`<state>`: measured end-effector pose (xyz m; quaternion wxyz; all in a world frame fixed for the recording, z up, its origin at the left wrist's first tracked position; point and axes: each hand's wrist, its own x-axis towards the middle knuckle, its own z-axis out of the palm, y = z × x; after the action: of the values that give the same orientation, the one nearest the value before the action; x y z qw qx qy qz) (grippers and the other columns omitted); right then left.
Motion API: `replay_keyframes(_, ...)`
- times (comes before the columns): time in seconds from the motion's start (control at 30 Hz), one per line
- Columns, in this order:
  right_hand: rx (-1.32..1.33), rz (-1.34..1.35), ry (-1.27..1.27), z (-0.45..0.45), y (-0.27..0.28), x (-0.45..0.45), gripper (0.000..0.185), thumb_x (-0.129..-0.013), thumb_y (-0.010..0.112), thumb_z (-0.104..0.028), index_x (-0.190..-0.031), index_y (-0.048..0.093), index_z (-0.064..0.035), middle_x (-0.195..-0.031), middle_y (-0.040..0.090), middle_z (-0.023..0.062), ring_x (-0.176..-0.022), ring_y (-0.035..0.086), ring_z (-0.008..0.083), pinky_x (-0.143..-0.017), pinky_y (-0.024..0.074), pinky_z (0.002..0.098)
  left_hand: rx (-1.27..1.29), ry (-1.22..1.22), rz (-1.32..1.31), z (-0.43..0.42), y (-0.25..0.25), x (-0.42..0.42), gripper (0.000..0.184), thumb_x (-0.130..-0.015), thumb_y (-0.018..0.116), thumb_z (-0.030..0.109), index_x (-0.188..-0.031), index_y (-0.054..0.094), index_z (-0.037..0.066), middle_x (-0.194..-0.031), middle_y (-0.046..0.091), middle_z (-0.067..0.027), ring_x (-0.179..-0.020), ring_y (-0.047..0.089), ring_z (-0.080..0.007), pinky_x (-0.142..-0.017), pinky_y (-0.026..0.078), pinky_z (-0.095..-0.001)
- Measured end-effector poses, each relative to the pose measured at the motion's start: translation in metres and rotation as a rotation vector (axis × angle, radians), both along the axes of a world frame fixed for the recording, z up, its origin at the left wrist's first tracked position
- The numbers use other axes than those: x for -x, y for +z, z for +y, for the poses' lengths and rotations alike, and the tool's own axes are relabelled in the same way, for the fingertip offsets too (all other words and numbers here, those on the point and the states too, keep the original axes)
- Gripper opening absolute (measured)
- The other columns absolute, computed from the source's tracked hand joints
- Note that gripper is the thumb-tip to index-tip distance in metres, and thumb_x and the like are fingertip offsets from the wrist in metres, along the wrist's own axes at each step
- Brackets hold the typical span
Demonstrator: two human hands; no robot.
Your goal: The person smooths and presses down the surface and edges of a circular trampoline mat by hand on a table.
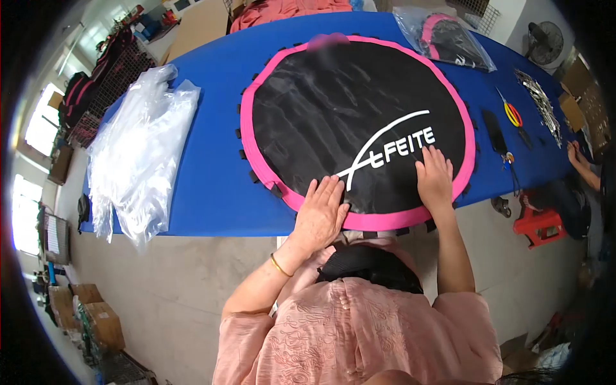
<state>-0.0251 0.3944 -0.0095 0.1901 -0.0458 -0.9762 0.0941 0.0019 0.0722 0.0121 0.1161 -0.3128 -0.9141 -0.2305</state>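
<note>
A round black mat with a pink border and small dark tabs round its edge lies flat on the blue table. White lettering and a curved line are printed on it. My left hand rests on the mat's near left part, over the pink border, its fingers extended. To the right, my right hand lies palm down on the black fabric just below the lettering, fingers stretched out. Neither hand holds anything.
Clear plastic bags are piled at the table's left. A bagged pink-and-black item lies at the far right. Scissors, a dark flat object and metal pieces sit rightward. Another person's hand shows near a red stool.
</note>
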Motion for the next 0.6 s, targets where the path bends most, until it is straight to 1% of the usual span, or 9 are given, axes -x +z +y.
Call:
replay_keyframes(0.13, -0.001, -0.009, -0.001, 0.0, 0.004, -0.003, 0.044, -0.106, 0.054, -0.028, -0.144, 0.055, -0.0038, -0.15, 0.055, 0.0213, -0.144, 0.047, 0.0383, -0.121, 0.0294, 0.0571, 0.113, 0.088, -0.041, -0.021, 0.011, 0.019, 0.054, -0.105, 0.056, 0.032, -0.144, 0.054, -0.005, -0.149, 0.055, -0.0241, -0.142, 0.049, -0.0402, -0.122, 0.031, -0.0568)
replay_keyframes(0.2, -0.022, 0.064, 0.017, 0.003, -0.003, -0.003, 0.043, -0.105, 0.058, -0.027, -0.143, 0.057, -0.0046, -0.148, 0.056, 0.0204, -0.141, 0.05, 0.0384, -0.12, 0.0322, 0.0569, 0.157, 0.134, -0.023, -0.035, 0.005, 0.044, 0.055, -0.106, 0.053, 0.034, -0.147, 0.052, -0.003, -0.154, 0.052, -0.0224, -0.146, 0.045, -0.0394, -0.121, 0.031, -0.0596)
replay_keyframes(0.27, 0.0, 0.095, 0.024, 0.003, -0.003, -0.005, 0.041, -0.105, 0.058, -0.026, -0.14, 0.06, -0.0041, -0.147, 0.057, 0.0204, -0.14, 0.051, 0.0383, -0.12, 0.0325, 0.0566, 0.206, 0.169, -0.021, -0.042, 0.008, 0.069, 0.055, -0.107, 0.052, 0.034, -0.148, 0.051, -0.002, -0.155, 0.051, -0.0219, -0.147, 0.044, -0.0392, -0.121, 0.032, -0.0596)
replay_keyframes(0.3, 0.018, 0.08, 0.027, 0.003, -0.002, -0.006, 0.04, -0.107, 0.056, -0.025, -0.142, 0.059, -0.0045, -0.15, 0.056, 0.0197, -0.142, 0.049, 0.0384, -0.122, 0.0317, 0.0556, 0.214, 0.197, -0.028, -0.042, 0.009, 0.082, 0.055, -0.107, 0.051, 0.034, -0.149, 0.051, -0.002, -0.156, 0.05, -0.0212, -0.147, 0.044, -0.0384, -0.121, 0.032, -0.059)
replay_keyframes(0.4, 0.011, 0.074, 0.038, 0.004, 0.0, -0.005, 0.041, -0.107, 0.057, -0.025, -0.142, 0.06, -0.0035, -0.149, 0.057, 0.0198, -0.142, 0.049, 0.0386, -0.121, 0.0321, 0.0563, 0.181, 0.259, -0.054, -0.036, 0.003, 0.109, 0.056, -0.107, 0.052, 0.035, -0.149, 0.051, -0.002, -0.156, 0.05, -0.0215, -0.147, 0.044, -0.0374, -0.121, 0.033, -0.0581)
replay_keyframes(0.43, 0.02, 0.068, 0.04, 0.003, 0.002, -0.006, 0.041, -0.107, 0.056, -0.025, -0.142, 0.06, -0.0021, -0.148, 0.057, 0.0205, -0.141, 0.05, 0.0388, -0.121, 0.0319, 0.0567, 0.185, 0.259, -0.055, -0.032, 0.003, 0.109, 0.056, -0.107, 0.052, 0.035, -0.149, 0.051, -0.002, -0.156, 0.05, -0.0215, -0.147, 0.044, -0.0374, -0.121, 0.033, -0.0581)
replay_keyframes(0.53, 0.029, 0.041, 0.035, 0.003, 0.005, -0.006, 0.042, -0.107, 0.056, -0.024, -0.142, 0.059, -0.0018, -0.149, 0.057, 0.021, -0.141, 0.05, 0.0387, -0.121, 0.032, 0.0564, 0.257, 0.138, -0.068, -0.018, 0.011, 0.092, 0.056, -0.107, 0.051, 0.036, -0.149, 0.051, -0.001, -0.158, 0.048, -0.0211, -0.147, 0.044, -0.0367, -0.121, 0.032, -0.0581)
replay_keyframes(0.6, 0.037, 0.044, 0.033, 0.002, 0.007, -0.006, 0.042, -0.107, 0.056, -0.024, -0.142, 0.059, -0.0016, -0.149, 0.056, 0.0211, -0.141, 0.05, 0.0387, -0.121, 0.0319, 0.0563, 0.228, 0.098, -0.074, -0.015, 0.017, 0.079, 0.056, -0.107, 0.051, 0.036, -0.15, 0.051, 0.0, -0.158, 0.048, -0.0196, -0.148, 0.044, -0.0363, -0.122, 0.03, -0.0593)
